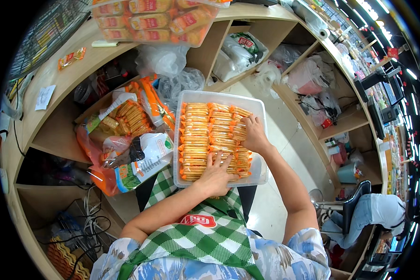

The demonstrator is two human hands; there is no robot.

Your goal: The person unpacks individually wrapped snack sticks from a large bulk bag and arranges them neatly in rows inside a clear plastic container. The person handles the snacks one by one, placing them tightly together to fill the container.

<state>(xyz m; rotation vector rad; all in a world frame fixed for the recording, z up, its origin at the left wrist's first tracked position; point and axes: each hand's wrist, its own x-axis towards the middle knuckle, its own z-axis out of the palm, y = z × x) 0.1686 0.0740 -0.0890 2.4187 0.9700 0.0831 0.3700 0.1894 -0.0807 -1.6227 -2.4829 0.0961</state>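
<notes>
A clear plastic bin [221, 95] holds columns of individually wrapped biscuits [195, 140] with orange wrapper ends. My left hand [215, 175] lies on the packets near the bin's front edge, fingers spread. At the right column, my right hand [254, 135] curls around a small stack of wrapped biscuits [238, 130]; its thumb is partly hidden. This stack sits slightly raised over the packets beside it. To the left, an opened orange and white plastic bag [150, 157] has more wrapped biscuits [134, 119] inside.
A curved wooden counter [52, 70] with open shelves surrounds me. A clear tub of packaged snacks [150, 21] stands on top. Shelves hold plastic bags [241, 52], cables [91, 217] and a light-blue bin [348, 173]. A person [367, 217] is by a black chair [358, 203] at right.
</notes>
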